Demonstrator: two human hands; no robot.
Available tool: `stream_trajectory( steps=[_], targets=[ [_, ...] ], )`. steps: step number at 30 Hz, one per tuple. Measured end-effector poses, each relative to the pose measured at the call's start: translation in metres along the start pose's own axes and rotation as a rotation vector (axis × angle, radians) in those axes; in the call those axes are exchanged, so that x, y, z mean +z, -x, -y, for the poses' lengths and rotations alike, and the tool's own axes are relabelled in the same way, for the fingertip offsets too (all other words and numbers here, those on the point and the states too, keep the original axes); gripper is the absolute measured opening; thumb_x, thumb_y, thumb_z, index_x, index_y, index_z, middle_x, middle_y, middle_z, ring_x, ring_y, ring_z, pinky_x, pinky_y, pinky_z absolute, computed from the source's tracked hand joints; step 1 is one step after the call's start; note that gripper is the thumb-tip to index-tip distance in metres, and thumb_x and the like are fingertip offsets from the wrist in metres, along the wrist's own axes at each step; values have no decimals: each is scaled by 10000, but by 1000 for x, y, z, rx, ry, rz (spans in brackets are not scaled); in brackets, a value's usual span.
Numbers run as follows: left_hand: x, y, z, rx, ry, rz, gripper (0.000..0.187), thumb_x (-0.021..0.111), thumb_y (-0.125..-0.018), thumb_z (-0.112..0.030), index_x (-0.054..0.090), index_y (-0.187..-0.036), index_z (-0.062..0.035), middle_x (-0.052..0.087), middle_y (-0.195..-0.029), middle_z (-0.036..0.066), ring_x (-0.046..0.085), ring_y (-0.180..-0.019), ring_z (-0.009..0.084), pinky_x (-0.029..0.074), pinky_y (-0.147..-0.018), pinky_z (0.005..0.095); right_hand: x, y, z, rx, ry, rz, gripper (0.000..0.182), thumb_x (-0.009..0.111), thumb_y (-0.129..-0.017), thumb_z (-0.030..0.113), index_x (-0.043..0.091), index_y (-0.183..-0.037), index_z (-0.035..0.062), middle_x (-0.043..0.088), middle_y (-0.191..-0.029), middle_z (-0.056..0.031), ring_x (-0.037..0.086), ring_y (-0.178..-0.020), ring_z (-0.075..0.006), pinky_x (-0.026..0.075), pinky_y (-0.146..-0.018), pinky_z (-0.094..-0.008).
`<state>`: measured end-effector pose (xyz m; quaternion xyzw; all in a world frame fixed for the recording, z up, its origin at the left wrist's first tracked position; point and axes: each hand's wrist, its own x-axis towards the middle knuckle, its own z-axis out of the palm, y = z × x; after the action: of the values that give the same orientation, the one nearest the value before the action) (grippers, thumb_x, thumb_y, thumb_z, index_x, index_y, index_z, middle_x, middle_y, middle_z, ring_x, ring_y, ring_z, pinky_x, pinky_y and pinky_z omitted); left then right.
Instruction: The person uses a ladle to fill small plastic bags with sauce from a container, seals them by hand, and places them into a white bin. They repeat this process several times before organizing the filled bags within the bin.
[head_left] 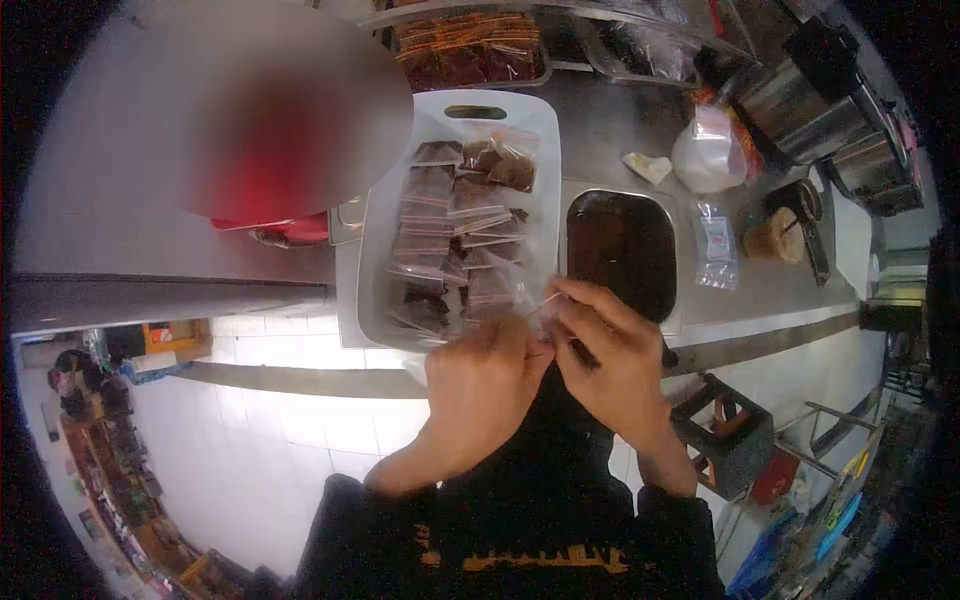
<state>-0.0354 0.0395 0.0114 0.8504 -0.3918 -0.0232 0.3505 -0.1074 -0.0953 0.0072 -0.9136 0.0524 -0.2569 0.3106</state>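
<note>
My left hand (487,372) and my right hand (612,345) meet over the near right corner of a white plastic basket (550,130). Thumbs and fingers of both are pinched on the top edge of a small clear plastic bag (527,292); its lower part is partly hidden by my hands. Inside the basket lie rows of small clear packets (424,215) with dark brown contents. Right of the basket, close to my right hand, a rectangular metal container (620,245) holds a dark brown substance.
At the back are a tray of orange-brown packets (470,45) and another clear tray (640,50). To the right stand a white bag (710,155), a clear packet (716,245), a tan cup (775,240) and metal pots (815,105). A black crate (725,430) sits below the counter.
</note>
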Motion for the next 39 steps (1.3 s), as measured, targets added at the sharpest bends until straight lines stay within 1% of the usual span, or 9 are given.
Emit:
stream_trajectory(
  steps=[5, 9, 12, 14, 25, 29, 31, 35, 39],
  targets=[
    [-4, 7, -11, 101, 23, 54, 193, 720, -800, -155, 553, -802, -58, 589, -719, 86, 601, -544, 250, 467, -475, 344, -5, 7, -12, 206, -205, -174, 362, 785, -660, -41, 683, -1000, 27, 693, -988, -165, 684, -811, -179, 551, -689, -286],
    [-24, 0, 6, -365, 430, -150, 371, 769, -784, -140, 596, -1086, -13, 608, -915, 112, 625, -846, 198, 491, -628, 241, -26, 10, -22, 330, -518, -141, 370, 810, -648, -11, 687, -995, 19, 695, -1005, -159, 676, -806, -162, 534, -712, -278],
    [-23, -3, 8, -263, 573, -154, 500, 792, -757, -166, 584, -1192, -31, 608, -1012, 85, 600, -874, 187, 497, -617, 238, -29, 14, -21, 420, -728, -72, 354, 808, -653, -15, 685, -985, 4, 697, -996, -156, 676, -799, -181, 527, -723, -286],
    [-26, -8, 3, 423, 18, -158, 569, 757, -773, -170, 549, -1292, -66, 598, -1184, 86, 576, -711, 108, 476, -536, 215, -27, 12, -15, 359, -706, -80, 362, 816, -649, -1, 682, -985, -9, 700, -965, -156, 677, -785, -194, 526, -726, -291],
    [-14, -7, 0, 651, -295, 140, 421, 622, -851, -138, 584, -1267, -90, 549, -1315, 127, 443, -471, -5, 412, -411, 175, -44, 28, 0, 351, -479, 51, 295, 827, -644, 79, 665, -879, 4, 693, -950, -161, 688, -873, -235, 526, -738, -304],
    [-13, -8, 2, 578, -173, 120, 492, 723, -796, -242, 593, -1246, -89, 586, -1241, 122, 558, -554, 37, 483, -463, 190, -46, 28, -6, 209, -407, -75, 303, 836, -671, 151, 651, -887, 45, 660, -959, -162, 667, -839, -283, 540, -686, -337],
    [-15, -9, 5, 512, -128, 123, 534, 769, -763, -277, 600, -1231, -85, 591, -1224, 122, 616, -609, 77, 512, -490, 199, -60, 31, -7, 263, 157, -232, 356, 823, -702, 214, 622, -952, 60, 611, -979, -167, 648, -839, -309, 534, -666, -371],
    [-18, -5, 12, 206, 293, 60, 641, 870, -651, -235, 592, -1189, -25, 581, -1209, 164, 651, -934, 271, 562, -738, 312, -55, 47, -18, 711, 366, 38, 359, 722, -811, 285, 581, -1045, 52, 566, -966, -169, 630, -824, -371, 519, -642, -454],
    [-22, -3, 12, -18, 595, 26, 672, 875, -648, -214, 568, -1203, 5, 599, -1160, 189, 605, -1044, 267, 503, -858, 330, -37, 52, -35, 584, 316, 48, 284, 650, -873, 248, 602, -1070, 49, 579, -975, -173, 630, -800, -375, 509, -608, -463]
  ],
)
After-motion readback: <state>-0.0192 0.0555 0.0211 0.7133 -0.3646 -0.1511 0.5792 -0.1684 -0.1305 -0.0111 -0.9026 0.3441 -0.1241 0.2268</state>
